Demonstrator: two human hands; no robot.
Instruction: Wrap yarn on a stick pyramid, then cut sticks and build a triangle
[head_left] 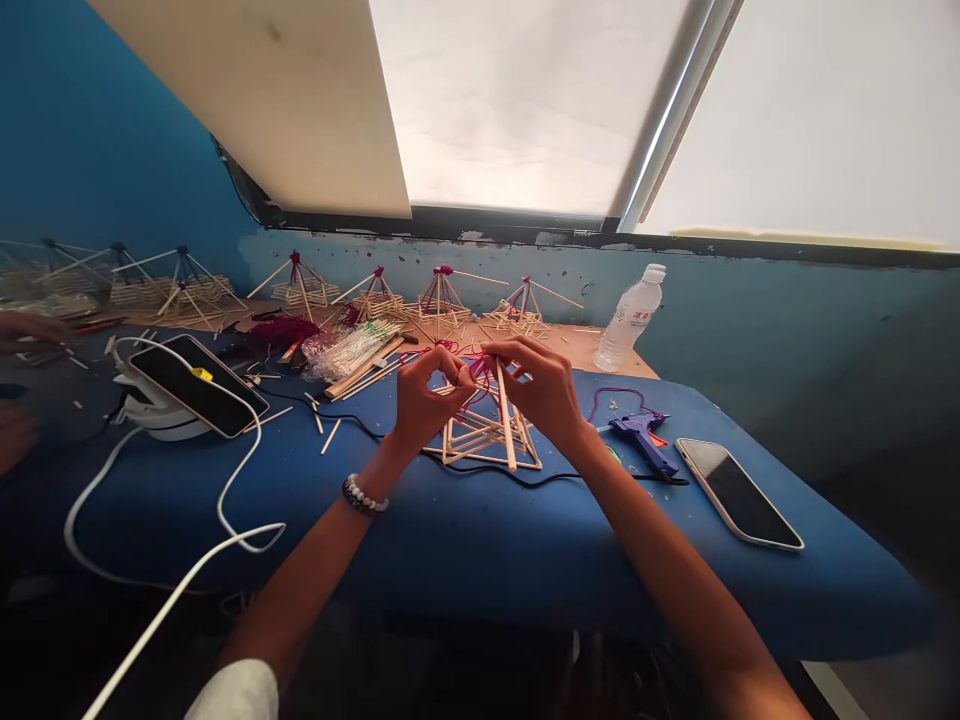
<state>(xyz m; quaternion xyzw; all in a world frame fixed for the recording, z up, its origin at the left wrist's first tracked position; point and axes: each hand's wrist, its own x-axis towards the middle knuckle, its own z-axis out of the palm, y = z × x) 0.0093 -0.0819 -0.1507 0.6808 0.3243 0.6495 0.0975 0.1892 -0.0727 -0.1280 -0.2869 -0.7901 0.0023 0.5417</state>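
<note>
A small frame of thin wooden sticks (pixel 480 436) stands on the blue table, with stacked square layers below and slanting sticks meeting at the top. Purple yarn (pixel 477 366) is strung about its upper part. My left hand (pixel 429 398) is closed in a pinch at the left of the top, thumb and forefinger together on the yarn. On the other side, my right hand (pixel 538 388) has its fingers closed around the frame's tip, beside a thicker stick (pixel 507 425) slanting toward me. The fingertips partly cover the tip and the yarn there.
Several similar stick frames (pixel 442 300) line the wall. A water bottle (pixel 631 318), a blue glue gun (pixel 643 440) and a phone (pixel 739 492) are at right. Another phone (pixel 196 384), a white cable (pixel 225 500) and bagged sticks (pixel 352 350) lie left. Another person's hand (pixel 26 330) shows far left.
</note>
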